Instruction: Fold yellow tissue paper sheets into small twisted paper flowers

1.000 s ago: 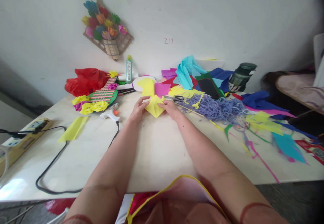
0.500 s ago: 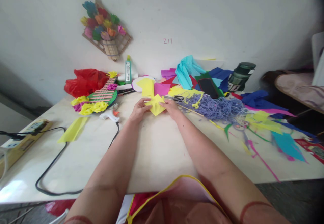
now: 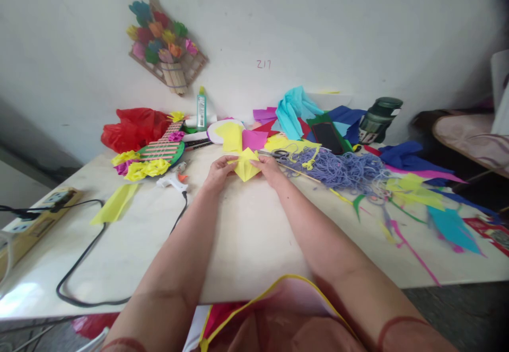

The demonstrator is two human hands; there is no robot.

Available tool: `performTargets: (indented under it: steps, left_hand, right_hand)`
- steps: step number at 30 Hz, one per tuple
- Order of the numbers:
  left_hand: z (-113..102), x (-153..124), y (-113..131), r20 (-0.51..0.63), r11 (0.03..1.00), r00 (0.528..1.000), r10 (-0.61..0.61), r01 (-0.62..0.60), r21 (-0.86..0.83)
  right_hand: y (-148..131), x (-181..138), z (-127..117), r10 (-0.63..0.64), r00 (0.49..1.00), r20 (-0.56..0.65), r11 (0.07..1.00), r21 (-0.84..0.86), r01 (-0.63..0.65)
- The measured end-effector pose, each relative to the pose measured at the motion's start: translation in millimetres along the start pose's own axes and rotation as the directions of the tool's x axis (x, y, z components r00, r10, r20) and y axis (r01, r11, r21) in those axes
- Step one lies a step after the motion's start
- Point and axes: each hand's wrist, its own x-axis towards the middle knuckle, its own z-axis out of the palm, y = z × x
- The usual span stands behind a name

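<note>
A small square of yellow crepe paper [image 3: 247,166], turned like a diamond with crease lines across it, is held over the middle of the table. My left hand [image 3: 219,173] pinches its left corner between thumb and fingers. On the opposite corner, my right hand [image 3: 271,170] grips it the same way. Just beyond the paper lie a pink paper square [image 3: 255,139] and a yellow sheet [image 3: 232,137] on a white oval piece. Scissors [image 3: 280,154] rest close to my right fingertips.
Tangled purple yarn [image 3: 342,170] and paper scraps spread to the right, near a phone [image 3: 326,138] and a dark green bottle [image 3: 379,120]. Leftward are a white glue gun [image 3: 173,183], its black cord, a stick craft with paper flowers [image 3: 161,151] and a power strip [image 3: 42,217].
My fingers have shifted slightly at the corners of the yellow paper, and its left corner looks drawn in a little. Everything else stays in place.
</note>
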Motion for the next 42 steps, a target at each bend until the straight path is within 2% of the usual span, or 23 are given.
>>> performTargets:
  steps: [24,30,34,42]
  left_hand:
    - [-0.6,1.2,-2.0,-0.034,0.999,0.999,-0.032,0.033,0.038]
    - [-1.2,0.8,-1.0,0.024,0.999,0.999,-0.044,0.044,0.007]
    - [-1.0,1.5,-2.2,-0.011,0.999,0.999,-0.036,0.036,0.022]
    - [-1.0,0.7,1.5,0.025,0.997,0.998,-0.065,0.064,0.041]
  right_hand:
    - [0.6,2.1,-0.9,0.000,1.000,-0.005,0.998,-0.065,0.000]
    - [0.7,2.1,-0.2,0.001,1.000,-0.020,0.998,-0.070,-0.002]
    - [0.9,2.2,0.8,0.008,1.000,-0.028,0.996,-0.084,-0.010]
    - [1.7,1.9,0.4,0.005,1.000,0.028,0.983,-0.183,0.000]
